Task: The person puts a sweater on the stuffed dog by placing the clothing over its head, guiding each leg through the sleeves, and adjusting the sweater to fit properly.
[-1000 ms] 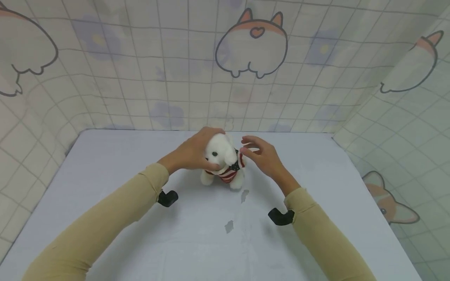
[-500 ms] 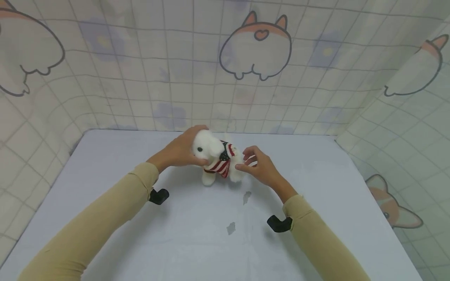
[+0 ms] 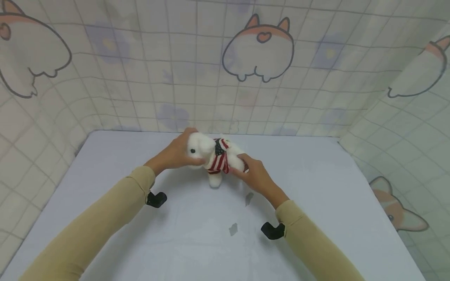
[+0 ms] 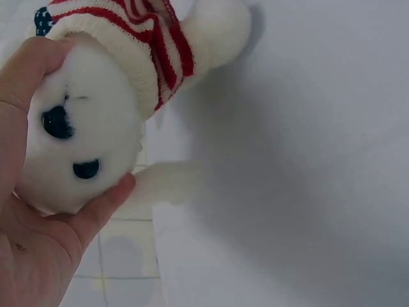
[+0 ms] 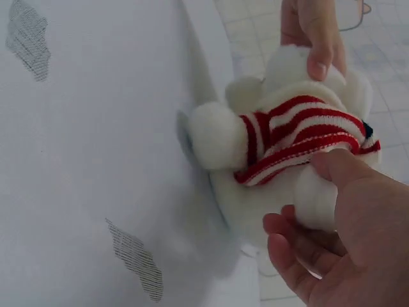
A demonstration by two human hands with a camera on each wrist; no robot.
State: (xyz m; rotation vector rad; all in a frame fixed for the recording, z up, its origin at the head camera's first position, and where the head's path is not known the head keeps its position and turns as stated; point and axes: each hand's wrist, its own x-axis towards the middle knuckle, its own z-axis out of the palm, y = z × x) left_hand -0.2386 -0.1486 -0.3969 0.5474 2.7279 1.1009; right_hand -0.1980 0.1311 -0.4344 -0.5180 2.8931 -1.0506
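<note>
A white plush dog (image 3: 213, 177) in a red-and-white striped sweater (image 3: 220, 160) with a dark starred patch stands near the table's far edge, side-on, its head to the left. My left hand (image 3: 175, 151) grips the head from the left, thumb below the eye; the left wrist view shows the thumb and a finger on either side of the face (image 4: 96, 128). At the other end, my right hand (image 3: 258, 175) holds the hindquarters. In the right wrist view its thumb lies at the sweater's hem, with curled fingers around the rear (image 5: 316, 198).
The white table (image 3: 168, 242) has two small grey patches (image 3: 233, 229) in front of the dog. A grid-patterned curtain (image 3: 197, 89) with cartoon corgis hangs behind the table and along both sides. A black wrist mount (image 3: 156, 200) sticks out below each sleeve.
The dog's head has moved left, turning its body from partly front-facing to side-on. My right hand, apart from it a second ago, has come in and taken hold of the rear.
</note>
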